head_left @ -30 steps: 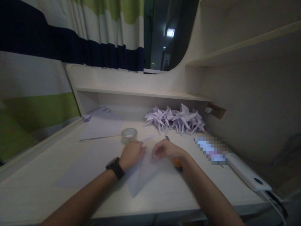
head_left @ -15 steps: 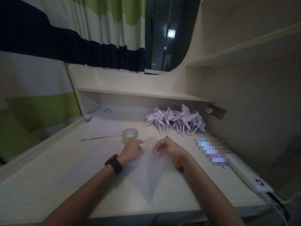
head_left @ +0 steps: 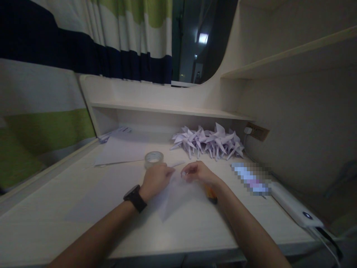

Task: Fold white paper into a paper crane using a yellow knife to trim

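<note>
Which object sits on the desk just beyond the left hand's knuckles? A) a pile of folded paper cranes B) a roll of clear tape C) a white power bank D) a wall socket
B: the roll of clear tape lies flat just past the left hand, which with the right hand pinches the pale paper sheet; the paper cranes lie farther back, to the right.

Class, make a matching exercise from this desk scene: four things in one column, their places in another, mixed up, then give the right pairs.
Things:
1. tape roll
2. paper cranes
3. folded paper
4. watch

Places:
A. on the left wrist
B. piled at the back of the desk, below the shelf
C. just beyond the left hand
D. under both hands

Pairs: 1-C, 2-B, 3-D, 4-A
</note>
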`<action>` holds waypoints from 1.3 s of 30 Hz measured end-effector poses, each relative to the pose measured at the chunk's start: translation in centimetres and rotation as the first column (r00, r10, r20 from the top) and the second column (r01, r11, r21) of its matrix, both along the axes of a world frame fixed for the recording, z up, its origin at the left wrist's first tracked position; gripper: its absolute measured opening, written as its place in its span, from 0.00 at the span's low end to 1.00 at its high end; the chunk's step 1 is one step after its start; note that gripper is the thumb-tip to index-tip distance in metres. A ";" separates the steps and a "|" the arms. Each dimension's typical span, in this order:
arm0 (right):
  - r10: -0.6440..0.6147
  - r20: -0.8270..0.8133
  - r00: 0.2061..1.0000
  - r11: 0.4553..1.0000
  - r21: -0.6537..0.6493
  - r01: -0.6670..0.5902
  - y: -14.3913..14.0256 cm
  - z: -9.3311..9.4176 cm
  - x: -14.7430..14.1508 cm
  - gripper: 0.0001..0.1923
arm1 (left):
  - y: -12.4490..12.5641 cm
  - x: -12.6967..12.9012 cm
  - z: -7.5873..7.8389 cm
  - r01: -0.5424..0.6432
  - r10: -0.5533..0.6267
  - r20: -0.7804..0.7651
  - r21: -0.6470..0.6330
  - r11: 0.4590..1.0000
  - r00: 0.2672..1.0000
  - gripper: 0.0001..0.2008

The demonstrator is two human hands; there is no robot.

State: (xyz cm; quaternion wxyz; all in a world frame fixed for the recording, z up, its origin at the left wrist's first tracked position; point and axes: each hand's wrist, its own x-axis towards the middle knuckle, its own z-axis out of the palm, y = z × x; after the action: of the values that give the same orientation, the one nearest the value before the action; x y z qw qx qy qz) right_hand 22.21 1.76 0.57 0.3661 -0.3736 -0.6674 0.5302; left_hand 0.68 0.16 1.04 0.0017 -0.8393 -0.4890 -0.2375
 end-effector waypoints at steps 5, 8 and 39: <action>-0.023 -0.046 0.999 1.000 -0.005 0.022 0.0 0.1 -0.1 0.16 | 0.3 0.4 -0.5 0.141 -0.112 0.256 -0.098 0.985 0.960 0.15; 0.015 -0.031 0.999 0.999 -0.033 -0.016 -0.1 0.2 0.0 0.16 | 1.0 0.6 -1.2 0.218 -0.103 0.432 -0.226 0.949 0.896 0.15; 0.037 0.099 0.994 0.999 -0.023 -0.034 -0.4 0.3 -0.2 0.15 | 1.5 0.6 -1.6 0.379 -0.038 0.669 -0.372 0.847 0.742 0.13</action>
State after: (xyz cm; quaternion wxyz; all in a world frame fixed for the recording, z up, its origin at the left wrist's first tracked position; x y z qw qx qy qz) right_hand 22.03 1.41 0.87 0.3188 -0.3915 -0.6857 0.5243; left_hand 1.33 1.70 -0.53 -0.4029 -0.7309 -0.4023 -0.3763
